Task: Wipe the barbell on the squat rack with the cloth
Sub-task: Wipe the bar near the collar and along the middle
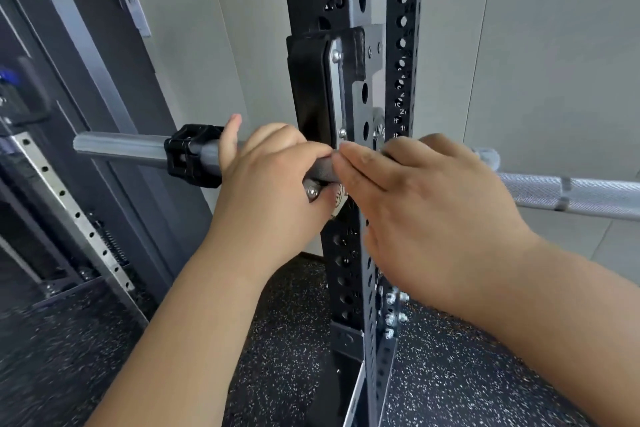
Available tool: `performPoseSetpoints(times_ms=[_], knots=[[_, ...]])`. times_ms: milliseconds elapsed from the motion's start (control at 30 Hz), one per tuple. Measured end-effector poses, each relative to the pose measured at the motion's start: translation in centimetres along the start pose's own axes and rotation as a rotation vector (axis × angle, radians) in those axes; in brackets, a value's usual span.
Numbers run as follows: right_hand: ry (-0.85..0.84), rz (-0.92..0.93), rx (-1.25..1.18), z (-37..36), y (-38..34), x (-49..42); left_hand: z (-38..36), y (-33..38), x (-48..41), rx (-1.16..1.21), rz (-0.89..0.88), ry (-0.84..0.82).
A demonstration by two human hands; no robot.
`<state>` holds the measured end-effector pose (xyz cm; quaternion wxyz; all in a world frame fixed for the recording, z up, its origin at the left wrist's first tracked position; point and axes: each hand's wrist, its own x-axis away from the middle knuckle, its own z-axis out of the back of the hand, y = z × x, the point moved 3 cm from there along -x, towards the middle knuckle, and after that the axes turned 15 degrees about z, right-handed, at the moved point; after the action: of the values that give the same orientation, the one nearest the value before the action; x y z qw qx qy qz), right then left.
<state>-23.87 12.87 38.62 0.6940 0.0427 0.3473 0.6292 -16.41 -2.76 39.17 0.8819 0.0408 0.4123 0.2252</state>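
Observation:
The steel barbell (pixel 568 192) lies across the black perforated squat rack upright (pixel 401 45); its sleeve (pixel 117 149) sticks out left with a black collar (pixel 192 156) on it. My left hand (pixel 273 184) has its fingers curled round a short dark knurled handle (pixel 323 173) at the upright, just in front of the bar, thumb pointing up by the collar. My right hand (pixel 426 204) lies over the bar at the upright, its fingers fairly straight and their tips touching the same handle. No cloth is in view.
A black padded bar holder (pixel 308 87) is bolted to the upright above my hands. Another machine frame with a perforated silver rail (pixel 65 194) stands at the left. Grey wall panels are behind, and speckled black rubber floor (pixel 287 340) lies below.

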Motion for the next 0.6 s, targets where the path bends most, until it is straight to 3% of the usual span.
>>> performPoseSetpoints(times_ms=[167, 400, 600], knots=[[-0.004, 0.137, -0.092, 1.1, 1.6, 1.9, -0.3, 0.0, 0.4, 0.005, 0.02, 0.052], [-0.202, 0.165, -0.087, 2.2, 3.5, -2.6, -0.2, 0.2, 0.6, -0.004, 0.029, 0.049], [-0.022, -0.035, -0.074, 1.1, 2.9, -1.6, 0.0, 0.0, 0.5, -0.009, 0.035, 0.012]])
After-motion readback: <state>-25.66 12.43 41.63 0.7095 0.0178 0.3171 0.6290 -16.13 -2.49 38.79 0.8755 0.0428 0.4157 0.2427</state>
